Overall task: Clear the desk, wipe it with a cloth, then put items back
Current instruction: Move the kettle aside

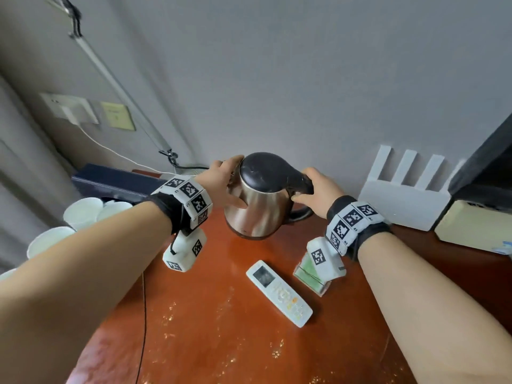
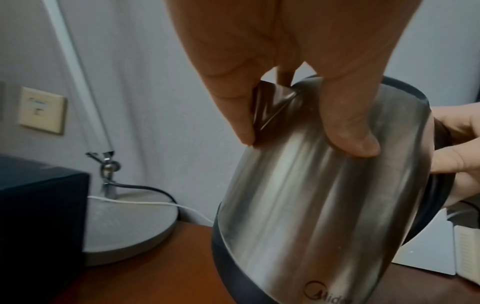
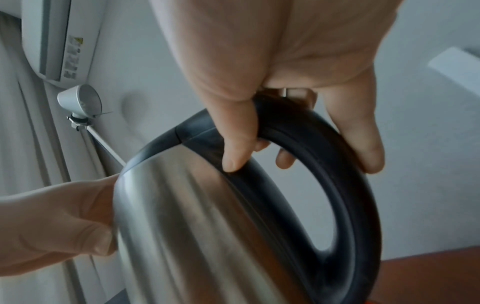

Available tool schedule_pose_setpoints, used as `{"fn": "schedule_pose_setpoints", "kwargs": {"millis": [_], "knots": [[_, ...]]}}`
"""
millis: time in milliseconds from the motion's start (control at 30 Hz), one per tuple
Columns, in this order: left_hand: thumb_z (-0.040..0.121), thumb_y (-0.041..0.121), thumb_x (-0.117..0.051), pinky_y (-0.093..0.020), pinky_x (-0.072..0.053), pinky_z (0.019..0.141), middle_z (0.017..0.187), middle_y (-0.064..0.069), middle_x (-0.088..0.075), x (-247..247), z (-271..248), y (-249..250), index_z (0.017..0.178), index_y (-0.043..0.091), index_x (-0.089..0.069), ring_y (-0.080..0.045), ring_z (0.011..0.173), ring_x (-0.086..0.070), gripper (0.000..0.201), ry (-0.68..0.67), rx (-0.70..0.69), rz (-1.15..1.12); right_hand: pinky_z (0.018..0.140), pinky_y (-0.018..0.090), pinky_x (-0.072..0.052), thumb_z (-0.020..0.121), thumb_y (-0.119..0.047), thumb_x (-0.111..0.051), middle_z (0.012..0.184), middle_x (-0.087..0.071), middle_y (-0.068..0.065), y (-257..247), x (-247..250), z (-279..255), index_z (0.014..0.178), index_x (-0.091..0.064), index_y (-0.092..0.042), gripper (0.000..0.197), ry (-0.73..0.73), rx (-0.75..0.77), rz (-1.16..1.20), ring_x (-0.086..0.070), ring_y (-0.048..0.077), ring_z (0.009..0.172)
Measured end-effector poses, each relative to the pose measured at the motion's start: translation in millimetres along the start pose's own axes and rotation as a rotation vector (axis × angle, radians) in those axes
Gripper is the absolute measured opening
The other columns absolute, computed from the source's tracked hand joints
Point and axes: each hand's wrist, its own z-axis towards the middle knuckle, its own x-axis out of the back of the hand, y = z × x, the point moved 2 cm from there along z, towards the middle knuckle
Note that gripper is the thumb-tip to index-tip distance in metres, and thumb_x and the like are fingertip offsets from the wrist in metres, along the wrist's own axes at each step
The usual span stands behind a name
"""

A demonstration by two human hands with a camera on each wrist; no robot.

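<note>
A steel kettle (image 1: 260,212) with a black lid and handle is at the back middle of the red-brown desk (image 1: 221,342). My left hand (image 1: 224,184) grips its body by the spout, thumb and fingers wrapped round the steel (image 2: 298,131). My right hand (image 1: 315,189) curls round the black handle (image 3: 259,144). In both wrist views the kettle (image 2: 311,205) (image 3: 194,226) leans. I cannot tell whether its base touches the desk. A white remote (image 1: 278,293) lies in front of it.
A clear holder with a green card (image 1: 306,275) sits beside the remote. A white router (image 1: 401,200) and a beige box (image 1: 471,225) stand at the back right. Paper cups (image 1: 83,212), a dark blue box (image 1: 110,181) and a lamp base (image 2: 124,226) are at the left.
</note>
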Motion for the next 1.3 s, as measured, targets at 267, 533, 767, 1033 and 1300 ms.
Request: {"fn": "schedule_pose_setpoints", "kwargs": {"millis": [267,533,767,1033,1300], "knots": [[0.065,0.028,-0.085,-0.042,-0.036,0.109,0.146,-0.019,-0.029,13,0,-89,0.15,0.022,-0.013,-0.032,0.132,-0.039,0.112,-0.073,0.058,-0.024,0.08,0.028,-0.039,0.087,-0.017,-0.062,0.116,-0.058,0.011,-51,-68,26,0.121,-0.046,-0.009,0.038,-0.056,-0.027,-0.013,-0.056,0.028,0.104],[0.067,0.031,-0.083,-0.043,-0.036,0.108,0.145,-0.018,-0.028,15,10,-133,0.15,0.027,-0.009,-0.036,0.131,-0.038,0.111,-0.122,0.099,0.04,0.081,0.027,-0.039,0.087,-0.012,-0.062,0.116,-0.059,0.013,-70,-111,49,0.119,-0.047,-0.007,0.036,-0.067,-0.055,0.033,-0.056,0.028,0.103],[0.068,0.032,-0.082,-0.04,-0.039,0.105,0.144,-0.018,-0.028,14,19,-143,0.15,0.026,-0.011,-0.036,0.126,-0.044,0.108,-0.148,0.149,0.063,0.081,0.026,-0.038,0.088,-0.013,-0.061,0.118,-0.058,0.013,-71,-128,64,0.121,-0.046,-0.007,0.037,-0.087,-0.075,0.027,-0.056,0.027,0.106],[0.067,0.031,-0.082,-0.033,-0.036,0.109,0.149,-0.012,-0.014,15,25,-143,0.149,0.013,-0.014,-0.03,0.13,-0.04,0.108,-0.16,0.103,0.131,0.084,0.031,-0.042,0.087,-0.012,-0.062,0.114,-0.06,0.013,-69,-131,78,0.12,-0.047,-0.008,0.036,-0.104,-0.055,0.035,-0.057,0.028,0.104],[0.069,0.036,-0.08,-0.042,-0.038,0.107,0.15,-0.009,-0.018,17,25,-138,0.151,0.015,-0.004,-0.029,0.132,-0.039,0.114,-0.189,0.126,0.19,0.083,0.03,-0.041,0.089,-0.013,-0.06,0.118,-0.057,0.012,-62,-132,79,0.123,-0.045,-0.01,0.037,-0.11,-0.048,0.014,-0.056,0.028,0.104]]}}
